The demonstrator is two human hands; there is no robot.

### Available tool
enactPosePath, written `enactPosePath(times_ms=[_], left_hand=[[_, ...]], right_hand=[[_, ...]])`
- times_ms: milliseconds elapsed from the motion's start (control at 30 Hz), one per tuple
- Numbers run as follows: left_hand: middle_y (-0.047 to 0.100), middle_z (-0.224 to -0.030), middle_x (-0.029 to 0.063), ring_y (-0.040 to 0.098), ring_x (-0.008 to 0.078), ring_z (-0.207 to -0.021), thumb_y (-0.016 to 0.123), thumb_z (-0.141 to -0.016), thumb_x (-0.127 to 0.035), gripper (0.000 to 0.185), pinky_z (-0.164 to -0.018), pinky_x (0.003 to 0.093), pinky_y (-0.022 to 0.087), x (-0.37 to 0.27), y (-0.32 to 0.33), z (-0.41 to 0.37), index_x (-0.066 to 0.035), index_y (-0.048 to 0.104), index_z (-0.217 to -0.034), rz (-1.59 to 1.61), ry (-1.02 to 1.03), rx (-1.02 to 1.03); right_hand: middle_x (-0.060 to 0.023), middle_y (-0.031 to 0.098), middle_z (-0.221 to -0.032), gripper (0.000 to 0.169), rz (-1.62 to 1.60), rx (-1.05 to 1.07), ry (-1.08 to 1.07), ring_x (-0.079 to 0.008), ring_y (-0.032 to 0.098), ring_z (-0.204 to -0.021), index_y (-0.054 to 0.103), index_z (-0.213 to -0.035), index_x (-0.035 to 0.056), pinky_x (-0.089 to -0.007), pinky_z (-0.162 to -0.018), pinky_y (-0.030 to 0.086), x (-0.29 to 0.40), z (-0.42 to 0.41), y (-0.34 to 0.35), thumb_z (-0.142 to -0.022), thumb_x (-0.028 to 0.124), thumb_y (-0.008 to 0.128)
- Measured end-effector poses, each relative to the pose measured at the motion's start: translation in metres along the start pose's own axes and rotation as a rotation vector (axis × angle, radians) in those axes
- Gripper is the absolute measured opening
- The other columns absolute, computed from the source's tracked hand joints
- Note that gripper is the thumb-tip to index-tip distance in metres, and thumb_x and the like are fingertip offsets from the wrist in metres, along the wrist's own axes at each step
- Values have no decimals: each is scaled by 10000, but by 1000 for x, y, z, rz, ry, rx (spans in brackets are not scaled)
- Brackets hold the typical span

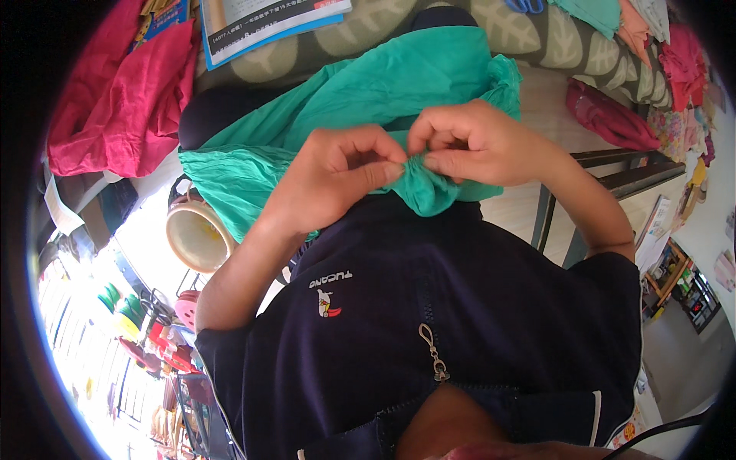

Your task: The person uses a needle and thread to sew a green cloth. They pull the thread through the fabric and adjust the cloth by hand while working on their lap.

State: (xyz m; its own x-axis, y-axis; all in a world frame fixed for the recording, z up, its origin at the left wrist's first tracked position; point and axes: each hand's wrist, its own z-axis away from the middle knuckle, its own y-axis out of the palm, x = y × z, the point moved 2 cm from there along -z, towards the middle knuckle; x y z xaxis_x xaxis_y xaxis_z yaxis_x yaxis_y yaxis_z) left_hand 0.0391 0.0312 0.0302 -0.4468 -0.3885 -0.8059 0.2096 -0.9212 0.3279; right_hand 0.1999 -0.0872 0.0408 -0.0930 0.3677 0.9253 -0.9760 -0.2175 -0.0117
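Observation:
Green cloth [368,86] lies draped over my knees and lap, creased and bunched at both sides. My left hand [351,172] pinches a gathered part of it between thumb and forefinger, just in front of my dark shirt. Close beside it, my right hand [466,144] pinches the same gathers with thumb and fingertips, the two hands almost touching. A rounded puff of the cloth hangs below the fingertips. Whether a needle or thread is held there, I cannot tell.
A patterned bed cover [356,34] spans the far side, with printed papers [276,23] and blue scissors [524,4] on it. Crimson cloth [126,109] hangs at the left, near a round pale container [198,237]. At the right are a dark red cloth item [609,115] and a dark frame [621,175].

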Motion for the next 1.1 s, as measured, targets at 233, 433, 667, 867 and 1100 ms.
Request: enactPosePath(times_ms=[233,433,667,867,1100], left_hand=[[558,-709,-30,454,16,-648,624,-828,-62,89,-552,186,363,10,3,-8,23,622,-855,-7,145,-116],[540,-679,-34,429,17,-614,633,-818,-80,95,-517,195,339,11,6,-5,14,621,-827,-37,223,-183],[556,-664,-20,454,18,-616,643,-800,-83,105,-526,200,362,22,1,-5,21,625,-797,-71,237,-265],[601,-697,3,500,31,-646,643,-795,-76,101,-551,206,406,21,3,-10,24,634,-809,-55,271,-297],[605,-695,9,501,33,-643,641,-794,-85,111,-559,216,415,22,2,-8,25,635,-813,-97,323,-329]], right_hand=[[-24,516,-623,163,179,-124,-42,-88,465,-549,522,-970,1,-242,-500,339,5,1,6,-828,75,552],[0,463,-624,232,77,-156,-21,-65,401,-553,486,-1036,13,-239,-496,307,4,0,18,-819,68,547],[-55,570,-711,353,526,-374,-236,-166,542,-569,451,-1118,39,-282,-512,415,15,-1,34,-796,44,594],[-30,607,-913,216,1247,-547,-528,-179,587,-790,618,-872,51,-287,-596,475,37,3,37,-676,92,699],[-29,569,-866,147,1238,-596,-860,-203,563,-790,611,-789,49,-336,-674,443,45,-1,40,-666,106,669]])
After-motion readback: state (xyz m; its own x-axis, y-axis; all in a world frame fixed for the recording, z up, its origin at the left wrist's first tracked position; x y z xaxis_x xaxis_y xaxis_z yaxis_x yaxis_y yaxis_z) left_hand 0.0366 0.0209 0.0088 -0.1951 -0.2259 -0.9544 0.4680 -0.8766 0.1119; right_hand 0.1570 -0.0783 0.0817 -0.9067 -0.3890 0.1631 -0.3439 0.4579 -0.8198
